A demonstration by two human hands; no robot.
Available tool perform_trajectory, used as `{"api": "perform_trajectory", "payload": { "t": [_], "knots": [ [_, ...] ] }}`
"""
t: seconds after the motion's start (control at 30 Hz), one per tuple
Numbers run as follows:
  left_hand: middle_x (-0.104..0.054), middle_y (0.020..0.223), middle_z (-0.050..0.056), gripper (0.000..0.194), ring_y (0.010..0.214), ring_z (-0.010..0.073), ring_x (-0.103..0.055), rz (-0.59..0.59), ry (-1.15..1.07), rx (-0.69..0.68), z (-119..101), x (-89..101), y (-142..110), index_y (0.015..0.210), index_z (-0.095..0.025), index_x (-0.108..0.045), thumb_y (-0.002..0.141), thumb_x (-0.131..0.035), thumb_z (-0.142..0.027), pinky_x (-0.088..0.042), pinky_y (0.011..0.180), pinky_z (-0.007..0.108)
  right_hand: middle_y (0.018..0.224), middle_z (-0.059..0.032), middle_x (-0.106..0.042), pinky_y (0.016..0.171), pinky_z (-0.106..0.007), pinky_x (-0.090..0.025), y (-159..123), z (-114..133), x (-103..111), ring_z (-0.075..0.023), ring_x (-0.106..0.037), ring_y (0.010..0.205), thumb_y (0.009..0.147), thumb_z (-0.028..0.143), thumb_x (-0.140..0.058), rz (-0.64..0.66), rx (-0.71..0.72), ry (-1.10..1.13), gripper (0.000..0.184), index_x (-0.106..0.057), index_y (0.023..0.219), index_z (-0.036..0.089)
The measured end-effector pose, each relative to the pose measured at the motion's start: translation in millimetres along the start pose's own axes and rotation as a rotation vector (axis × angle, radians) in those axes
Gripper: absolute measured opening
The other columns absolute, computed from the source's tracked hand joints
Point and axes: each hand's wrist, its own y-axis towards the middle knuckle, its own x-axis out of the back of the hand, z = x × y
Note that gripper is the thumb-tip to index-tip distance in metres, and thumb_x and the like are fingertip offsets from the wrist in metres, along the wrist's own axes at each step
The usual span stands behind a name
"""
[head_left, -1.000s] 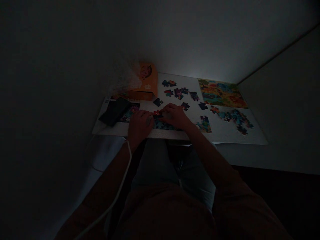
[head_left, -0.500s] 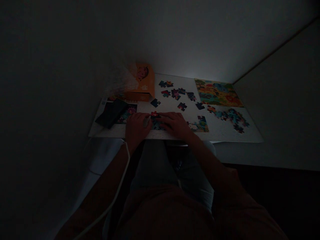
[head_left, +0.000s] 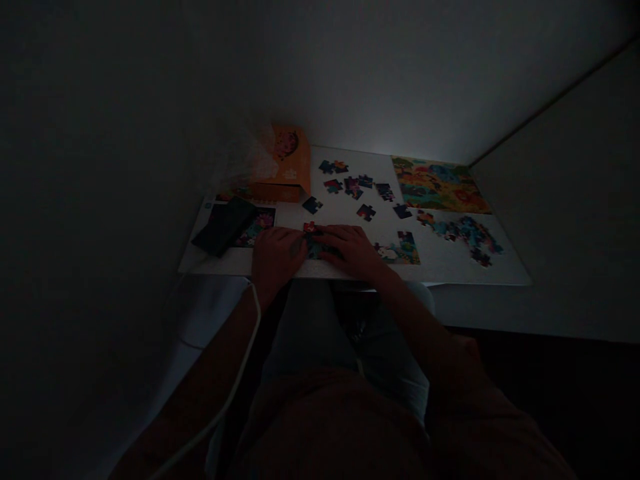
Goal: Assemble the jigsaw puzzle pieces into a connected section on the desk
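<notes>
In the dim head view, a dark jigsaw puzzle piece with a red patch lies between my two hands at the table's near side. My left hand is closed at its left edge, fingertips and thumb against it. From the other side, my right hand has its fingers bent onto the same piece. Just below them is a joined puzzle section, partly hidden by my hands. It appears to run under my right hand to a colourful joined part on the right.
Several loose pieces lie beyond my hands, and a heap of pieces is to the right. An orange box stands at the back left, near a dark flat object on a picture sheet. An animal picture lies back right.
The red-patched piece sits slightly lower between my fingers, closer to the joined section. My hands have barely shifted, and the view has moved a little.
</notes>
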Motion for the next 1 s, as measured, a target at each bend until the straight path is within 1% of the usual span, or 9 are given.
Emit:
{"api": "perform_trajectory", "payload": {
  "t": [0.13,0.3,0.37,0.47,0.57,0.7,0.8,0.9,1.0],
  "knots": [
    [-0.093,0.136,0.011,0.034,0.134,0.0361,-0.083,0.027,-0.008,0.001,1,0.0,1,0.133,-0.028,-0.087,0.112,-0.063,-0.04,-0.061,0.125,0.066,0.187,0.0015,-0.062,0.135,-0.067,-0.051,0,1,-2,-0.0392,-0.064,0.166,0.122,0.046,-0.067,-0.006,-0.007,-0.005,0.048,-0.074,0.17,0.048],
    [-0.093,0.137,0.01,0.032,0.133,0.0376,-0.082,0.016,-0.031,-0.027,4,-2.7,0,0.134,-0.03,-0.084,0.113,-0.065,-0.043,-0.061,0.123,0.069,0.189,-0.0007,-0.059,0.139,-0.065,-0.049,-1,3,-2,-0.0371,-0.06,0.17,0.124,0.049,-0.065,-0.01,0.001,0.006,0.049,-0.072,0.172,0.043],
    [-0.092,0.139,0.011,0.032,0.135,0.0386,-0.081,0.02,-0.024,-0.029,5,-3.6,1,0.135,-0.029,-0.083,0.111,-0.069,-0.045,-0.06,0.124,0.069,0.189,-0.0007,-0.059,0.139,-0.065,-0.049,-1,4,-1,-0.0371,-0.059,0.17,0.124,0.05,-0.065,-0.008,-0.001,0.008,0.049,-0.071,0.172,0.044],
    [-0.09,0.141,0.013,0.035,0.138,0.0409,-0.079,0.034,-0.008,-0.031,5,-4.1,1,0.137,-0.027,-0.081,0.109,-0.073,-0.047,-0.058,0.127,0.071,0.189,-0.0004,-0.059,0.138,-0.067,-0.049,0,4,-2,-0.0383,-0.06,0.169,0.123,0.052,-0.066,-0.02,-0.023,-0.004,0.049,-0.071,0.171,0.046],
    [-0.09,0.141,0.013,0.036,0.137,0.0417,-0.08,0.028,-0.008,-0.037,5,-3.4,2,0.137,-0.027,-0.081,0.108,-0.074,-0.048,-0.06,0.126,0.071,0.188,-0.0029,-0.061,0.137,-0.068,-0.05,-2,-1,-5,-0.0392,-0.062,0.167,0.123,0.056,-0.065,-0.061,-0.075,-0.045,0.049,-0.073,0.169,0.042],
    [-0.089,0.14,0.016,0.037,0.137,0.0436,-0.08,0.048,0.002,-0.028,5,-1.6,3,0.136,-0.024,-0.082,0.107,-0.074,-0.047,-0.06,0.126,0.07,0.185,-0.0071,-0.064,0.137,-0.066,-0.05,-7,-20,-4,-0.04,-0.06,0.168,0.123,0.057,-0.066,-0.115,-0.156,-0.103,0.052,-0.074,0.168,0.034],
    [-0.09,0.14,0.015,0.035,0.136,0.0419,-0.081,0.054,0.007,-0.023,3,-0.6,3,0.133,-0.024,-0.082,0.107,-0.073,-0.046,-0.061,0.126,0.067,0.18,-0.0077,-0.068,0.134,-0.067,-0.051,-3,-43,5,-0.0419,-0.063,0.164,0.122,0.054,-0.068,-0.15,-0.211,-0.124,0.046,-0.078,0.162,0.036],
    [-0.09,0.14,0.014,0.033,0.136,0.039,-0.081,0.039,0.037,-0.017,0,-0.3,3,0.133,-0.024,-0.082,0.107,-0.071,-0.041,-0.061,0.127,0.064,0.172,-0.0146,-0.074,0.129,-0.065,-0.054,21,-68,16,-0.0431,-0.068,0.156,0.12,0.053,-0.069,-0.217,-0.294,-0.123,0.044,-0.082,0.156,0.031],
    [-0.088,0.143,0.016,0.035,0.139,0.0384,-0.08,0.023,0.053,-0.005,-1,-0.6,2,0.136,-0.022,-0.08,0.108,-0.071,-0.04,-0.062,0.126,0.062,0.162,-0.0231,-0.075,0.124,-0.061,-0.056,63,-87,24,-0.0444,-0.07,0.147,0.118,0.058,-0.07,-0.284,-0.416,-0.118,0.052,-0.083,0.152,0.021]
  ]
}}
